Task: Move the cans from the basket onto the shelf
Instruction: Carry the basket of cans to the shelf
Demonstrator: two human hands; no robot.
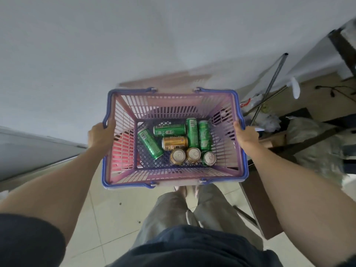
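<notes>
Both hands grip the basket (174, 135) by its short ends: the left hand (100, 134) is curled over the blue rim on the left side, fingers hooked inside the lattice, and the right hand (244, 134) is closed the same way over the rim on the right. Between them the basket is carried level in front of the body, above a tiled floor (107, 214), with the person's legs visible just below its near edge.

As far as can be judged, the task is at its very start. Every can in view is still inside the basket, and no shelf can be made out with any certainty; a grey ledge (28, 151) at the left edge and dark furniture at the right may be candidates, but neither holds a can. Carrying the basket to the shelf seems to be the step in hand, and all the unloading is left.

Eight cans lie on the basket floor, well below and between both hands. Four green cans are on their sides: one slanted at the left (150, 143), one lying across the far side (169, 130), and two side by side running near to far at the right (192, 132) (204, 136). One gold can (174, 143) lies in the middle. Along the near wall three cans stand upright, two gold (177, 156) (193, 155) and one green (209, 158), touching in a row. Neither hand touches any can.
</notes>
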